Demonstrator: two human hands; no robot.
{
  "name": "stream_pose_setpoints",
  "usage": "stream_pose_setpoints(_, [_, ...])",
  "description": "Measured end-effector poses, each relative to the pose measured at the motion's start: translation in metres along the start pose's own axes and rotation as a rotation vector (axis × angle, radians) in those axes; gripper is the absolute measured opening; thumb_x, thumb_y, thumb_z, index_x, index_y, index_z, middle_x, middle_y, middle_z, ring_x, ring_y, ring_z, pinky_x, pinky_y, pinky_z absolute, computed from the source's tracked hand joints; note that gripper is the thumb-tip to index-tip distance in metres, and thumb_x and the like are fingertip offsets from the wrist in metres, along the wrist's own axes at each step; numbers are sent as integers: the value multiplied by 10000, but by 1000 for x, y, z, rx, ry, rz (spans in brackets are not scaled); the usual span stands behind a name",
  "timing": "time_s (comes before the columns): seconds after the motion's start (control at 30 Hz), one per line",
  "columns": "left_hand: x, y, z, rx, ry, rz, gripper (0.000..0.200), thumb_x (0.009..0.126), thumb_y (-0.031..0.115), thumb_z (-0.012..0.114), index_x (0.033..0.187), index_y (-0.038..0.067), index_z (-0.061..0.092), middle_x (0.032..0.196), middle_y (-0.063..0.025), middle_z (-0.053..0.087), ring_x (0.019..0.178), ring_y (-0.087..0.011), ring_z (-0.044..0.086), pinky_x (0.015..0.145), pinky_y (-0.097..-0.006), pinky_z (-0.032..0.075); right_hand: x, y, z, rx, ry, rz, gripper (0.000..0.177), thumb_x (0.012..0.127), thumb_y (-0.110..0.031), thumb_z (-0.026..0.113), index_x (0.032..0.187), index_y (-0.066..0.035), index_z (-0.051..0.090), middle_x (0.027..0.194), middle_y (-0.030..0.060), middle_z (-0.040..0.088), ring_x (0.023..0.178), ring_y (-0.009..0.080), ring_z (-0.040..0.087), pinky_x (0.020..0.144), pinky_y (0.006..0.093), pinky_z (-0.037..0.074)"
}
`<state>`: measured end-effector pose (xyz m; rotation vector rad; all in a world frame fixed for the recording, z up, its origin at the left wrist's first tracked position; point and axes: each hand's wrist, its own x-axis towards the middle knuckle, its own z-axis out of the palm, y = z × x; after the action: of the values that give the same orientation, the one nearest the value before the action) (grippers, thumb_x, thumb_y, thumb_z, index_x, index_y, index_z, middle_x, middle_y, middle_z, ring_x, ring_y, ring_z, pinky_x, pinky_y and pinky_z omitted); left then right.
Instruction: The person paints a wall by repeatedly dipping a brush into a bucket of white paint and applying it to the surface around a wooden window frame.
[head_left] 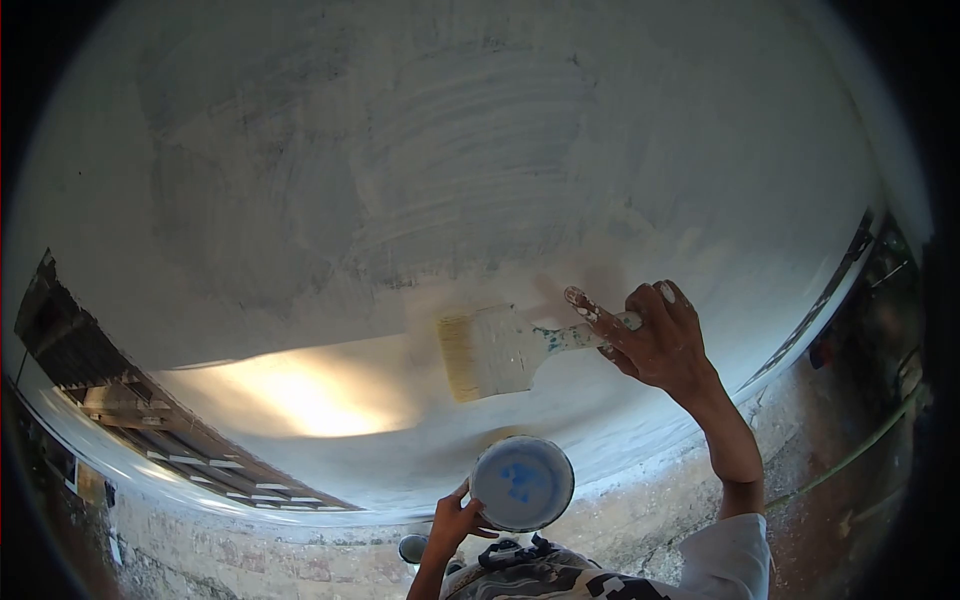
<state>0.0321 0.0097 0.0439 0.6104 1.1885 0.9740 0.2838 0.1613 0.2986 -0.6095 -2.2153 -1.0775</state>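
Brush point(505, 350) mid-view, pretty grubby: yellowish bristles point(457, 358) facing 9 o'clock, splotchy handle point(568, 339) pinched by right hand point(655, 340), forearm slanting toward 5. Left hand point(459, 520) clamps bucket point(571, 480), 6 o'clock.

Large whitewashed wall point(480, 180) with streaky gray patches, a bright patch of warm light point(310, 392) low on it, a slatted window point(200, 470) at left, rough masonry point(250, 550) below.

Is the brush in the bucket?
No, the right hand holds the brush up by the wall, apart from the bucket.
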Motion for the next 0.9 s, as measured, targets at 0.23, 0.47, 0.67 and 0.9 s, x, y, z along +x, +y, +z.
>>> stream_pose_setpoints(0.23, [1,5,3,33,-34,-2,582,859,26,503,1414,-45,342,972,-226,635,751,-334,696,630,-436,628,16,1,-18,54,-81,109,599,738,-357,750,1296,-232,570,791,76,420,660,195,443,598,355,437])
stream_pose_setpoints(0.47, [7,0,1,0,-39,1,568,880,15,478,1433,21,349,927,-277,641,745,-378,694,623,-464,626,19,-2,-5,17,55,107,448,837,-472,655,1125,-130,626,757,63,437,642,183,469,545,328,419])
stream_pose_setpoints(0.67, [4,5,2,-5,-29,-15,596,844,-9,503,1417,-36,343,978,-241,628,757,-368,689,634,-472,627,15,12,-6,-24,111,139,385,808,-419,699,1031,-114,623,767,46,520,654,180,560,534,330,445])
stream_pose_setpoints(0.9, [-1,6,0,-35,-26,10,608,847,2,506,1424,-45,321,965,-237,633,743,-361,690,628,-457,627,-14,47,-38,21,125,311,301,766,-257,744,976,-86,610,772,73,621,589,197,612,500,309,475])
